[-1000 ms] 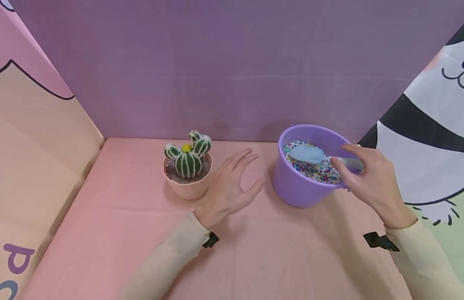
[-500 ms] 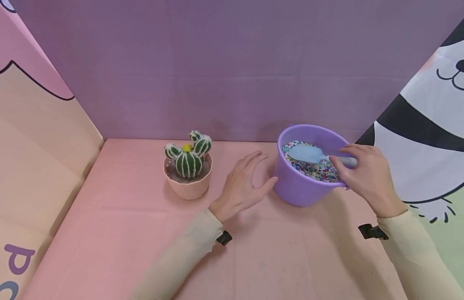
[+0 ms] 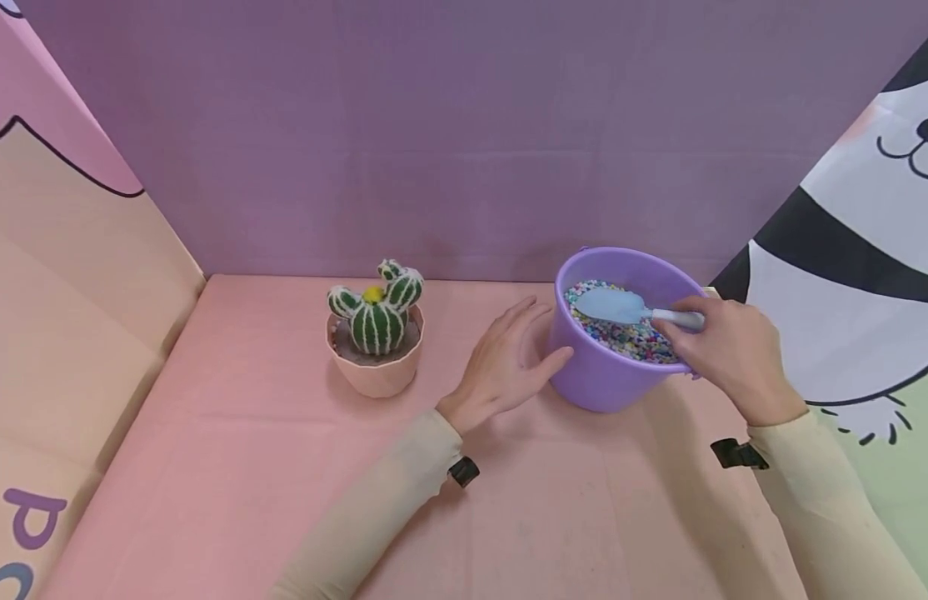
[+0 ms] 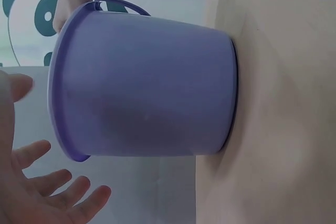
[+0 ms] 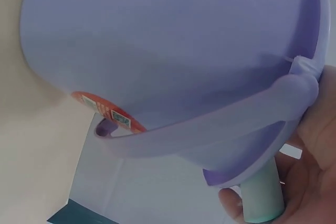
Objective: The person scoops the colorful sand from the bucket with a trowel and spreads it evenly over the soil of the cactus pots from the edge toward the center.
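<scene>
Our left hand (image 3: 505, 360) has neared the bucket (image 3: 601, 379), unclenched
At its mouth, our right hand (image 3: 741, 354) grips the scoop (image 3: 616, 307).

From where I stand the bucket (image 3: 602, 383) hides how deep its beads (image 3: 631, 340) lie; from the right wrist it blocks most of the scoop (image 5: 261, 195), and the print on the orange label (image 5: 108, 112) is too small to read

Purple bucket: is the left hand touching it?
Apart. The left wrist view shows a clear gap between the left hand and the purple bucket; the two merely overlap in the head view.
</scene>
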A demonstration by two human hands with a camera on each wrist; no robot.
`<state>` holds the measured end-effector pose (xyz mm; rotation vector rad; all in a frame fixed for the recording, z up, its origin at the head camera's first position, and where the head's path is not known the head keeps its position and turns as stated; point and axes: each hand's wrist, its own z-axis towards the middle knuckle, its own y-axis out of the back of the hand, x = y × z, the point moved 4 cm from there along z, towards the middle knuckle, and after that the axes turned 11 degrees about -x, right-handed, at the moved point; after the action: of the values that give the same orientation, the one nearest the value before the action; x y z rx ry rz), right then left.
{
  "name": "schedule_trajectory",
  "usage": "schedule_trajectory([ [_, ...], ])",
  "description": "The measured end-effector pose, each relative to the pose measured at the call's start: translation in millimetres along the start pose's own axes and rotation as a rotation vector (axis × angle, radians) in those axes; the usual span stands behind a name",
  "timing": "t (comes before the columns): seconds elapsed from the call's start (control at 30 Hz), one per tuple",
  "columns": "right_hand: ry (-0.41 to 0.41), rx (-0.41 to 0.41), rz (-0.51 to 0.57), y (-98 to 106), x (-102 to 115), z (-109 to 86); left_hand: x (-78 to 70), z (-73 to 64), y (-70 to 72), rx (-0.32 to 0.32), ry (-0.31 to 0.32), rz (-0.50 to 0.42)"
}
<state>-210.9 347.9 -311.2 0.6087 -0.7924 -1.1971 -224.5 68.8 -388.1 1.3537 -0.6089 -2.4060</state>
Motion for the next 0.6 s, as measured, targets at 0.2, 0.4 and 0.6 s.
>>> schedule_trajectory([
  [0.2,0.001,0.043,-0.021,-3,1,-1.4,-3.4,5.7,-6.6,0.003,-0.051,-0.038],
  [0.4,0.005,0.013,-0.020,-2,1,-4.3,-10.6,12.9,-10.4,0.004,-0.048,-0.052],
  [0.6,0.016,0.006,-0.024,0,4,-4.6,-18.4,21.8,-18.0,0.048,-0.014,-0.021],
])
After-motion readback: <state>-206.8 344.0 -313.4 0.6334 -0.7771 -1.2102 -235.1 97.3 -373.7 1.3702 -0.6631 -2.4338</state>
